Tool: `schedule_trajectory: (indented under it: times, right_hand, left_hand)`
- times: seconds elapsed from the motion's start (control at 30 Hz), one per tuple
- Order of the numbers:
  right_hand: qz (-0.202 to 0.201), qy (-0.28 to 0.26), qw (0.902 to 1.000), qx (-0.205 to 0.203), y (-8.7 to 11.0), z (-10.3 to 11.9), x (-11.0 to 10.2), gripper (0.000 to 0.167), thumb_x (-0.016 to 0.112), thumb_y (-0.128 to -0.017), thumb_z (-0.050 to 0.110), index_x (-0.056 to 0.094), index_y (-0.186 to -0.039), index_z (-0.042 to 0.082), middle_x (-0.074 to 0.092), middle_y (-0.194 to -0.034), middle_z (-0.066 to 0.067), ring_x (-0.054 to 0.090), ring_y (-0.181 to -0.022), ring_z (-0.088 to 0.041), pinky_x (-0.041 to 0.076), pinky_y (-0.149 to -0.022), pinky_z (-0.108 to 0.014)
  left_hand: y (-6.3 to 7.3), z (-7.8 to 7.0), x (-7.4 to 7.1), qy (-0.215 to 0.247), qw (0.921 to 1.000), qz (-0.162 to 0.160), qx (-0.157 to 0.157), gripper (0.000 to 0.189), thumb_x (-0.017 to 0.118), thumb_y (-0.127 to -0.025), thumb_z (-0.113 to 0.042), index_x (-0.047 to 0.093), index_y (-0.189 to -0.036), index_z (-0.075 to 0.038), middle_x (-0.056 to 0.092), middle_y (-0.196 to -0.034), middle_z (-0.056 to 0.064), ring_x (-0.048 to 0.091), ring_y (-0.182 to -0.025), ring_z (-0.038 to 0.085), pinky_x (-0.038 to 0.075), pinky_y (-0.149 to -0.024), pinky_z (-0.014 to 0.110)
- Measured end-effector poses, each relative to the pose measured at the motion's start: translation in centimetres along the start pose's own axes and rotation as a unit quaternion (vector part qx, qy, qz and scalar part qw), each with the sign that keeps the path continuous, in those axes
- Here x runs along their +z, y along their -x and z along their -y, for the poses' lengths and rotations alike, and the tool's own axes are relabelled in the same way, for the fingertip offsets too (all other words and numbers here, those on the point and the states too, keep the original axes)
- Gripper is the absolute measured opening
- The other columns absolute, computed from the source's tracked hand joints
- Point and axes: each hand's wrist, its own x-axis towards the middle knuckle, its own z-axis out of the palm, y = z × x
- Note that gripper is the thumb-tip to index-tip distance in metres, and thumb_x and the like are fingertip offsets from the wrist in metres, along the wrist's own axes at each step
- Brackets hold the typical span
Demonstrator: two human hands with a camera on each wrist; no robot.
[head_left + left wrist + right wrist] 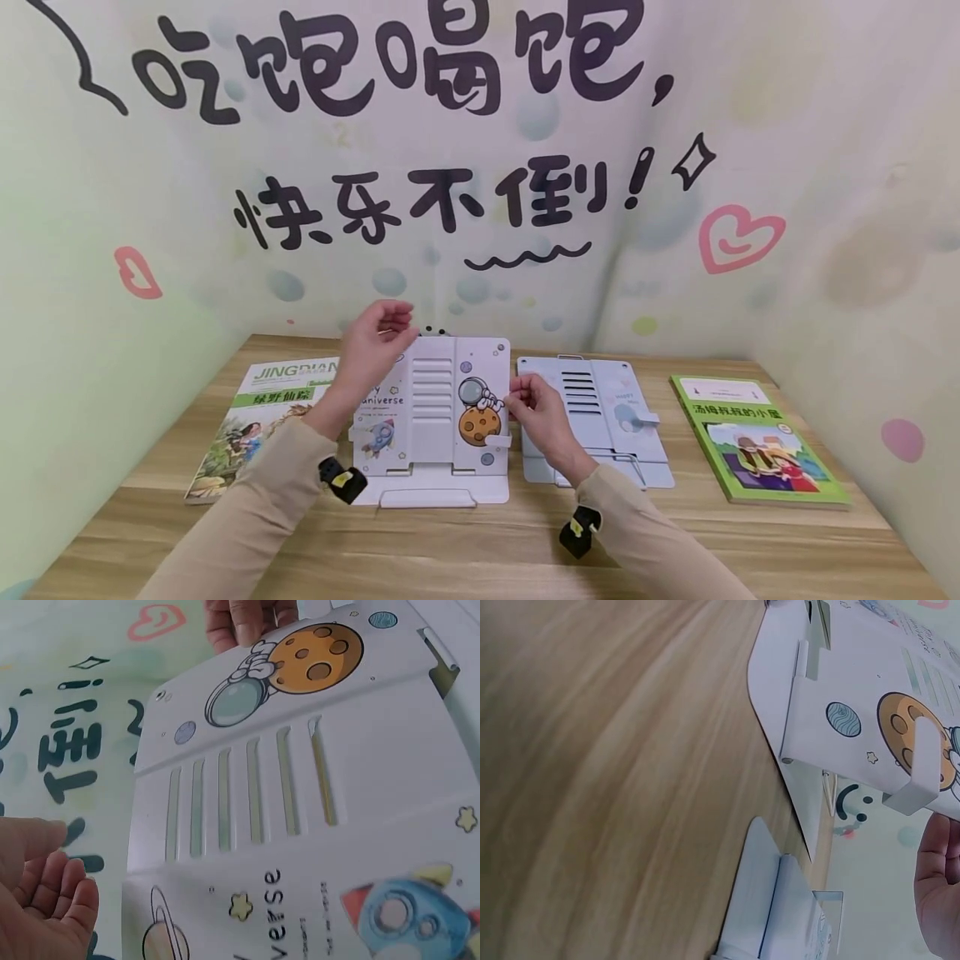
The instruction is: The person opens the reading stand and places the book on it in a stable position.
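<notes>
A white book stand [433, 442] with an astronaut, an orange planet and a rocket printed on it stands raised on the wooden table. My right hand [542, 417] pinches its right edge beside the astronaut; in the left wrist view, a finger of that hand lies over the board's edge. Off the stand's upper left corner, my left hand [375, 350] hovers with loosely bent fingers. The left wrist view shows that hand [45, 892] apart from the board, holding nothing. Slots run down the board's middle, and a small white page clip [922, 769] juts from its right side.
A pale blue book stand [630, 442] lies low to the right. Farther right rests a green picture book [750, 400]. On the left, another book [247, 408] is partly covered by my left arm. A printed curtain [450, 292] hangs behind the wooden table [450, 550].
</notes>
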Motion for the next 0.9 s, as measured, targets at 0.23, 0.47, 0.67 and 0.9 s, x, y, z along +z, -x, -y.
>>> schedule_trajectory:
  times: [0.23, 0.47, 0.67, 0.9]
  right_hand:
    - [-0.004, -0.008, 1.0000, 0.003, -0.1, -0.5, 0.1, 0.015, 0.059, -0.087, -0.006, 0.056, -0.101, -0.005, 0.058, -0.090, -0.012, 0.051, -0.076, -0.012, 0.054, -0.065, -0.024]
    - [-0.011, -0.002, 0.9998, -0.018, 0.3, -0.4, 0.1, 0.012, 0.059, -0.086, -0.006, 0.056, -0.098, -0.005, 0.058, -0.088, -0.013, 0.052, -0.075, -0.013, 0.052, -0.064, -0.020]
    - [-0.011, 0.001, 0.9998, -0.013, 0.7, -0.4, 0.1, 0.013, 0.058, -0.087, -0.005, 0.056, -0.100, -0.003, 0.057, -0.088, -0.011, 0.052, -0.076, -0.013, 0.051, -0.064, -0.019]
    - [-0.006, -0.005, 0.9999, -0.008, 1.2, -0.4, 0.2, 0.014, 0.059, -0.087, -0.005, 0.057, -0.101, -0.003, 0.058, -0.090, -0.012, 0.053, -0.077, -0.014, 0.052, -0.066, -0.020]
  left_hand:
    - [-0.9, -0.6, 3.7, -0.097, 0.9920, 0.058, 0.055, 0.026, 0.068, -0.084, -0.005, 0.061, -0.109, -0.002, 0.064, -0.106, 0.012, 0.060, -0.099, 0.024, 0.050, -0.091, 0.036]
    - [-0.9, -0.2, 5.1, -0.210, 0.9679, 0.074, 0.116, 0.015, 0.068, -0.086, -0.013, 0.066, -0.101, -0.008, 0.065, -0.099, 0.005, 0.060, -0.093, 0.018, 0.051, -0.084, 0.032]
    - [-0.9, 0.4, 5.3, -0.224, 0.9561, 0.070, 0.175, 0.006, 0.066, -0.087, -0.012, 0.067, -0.092, -0.009, 0.067, -0.089, 0.005, 0.059, -0.082, 0.018, 0.050, -0.076, 0.031]
    - [-0.9, 1.2, 5.3, -0.197, 0.9600, 0.083, 0.181, 0.005, 0.063, -0.089, -0.013, 0.065, -0.090, -0.009, 0.063, -0.086, 0.004, 0.055, -0.081, 0.018, 0.046, -0.076, 0.032]
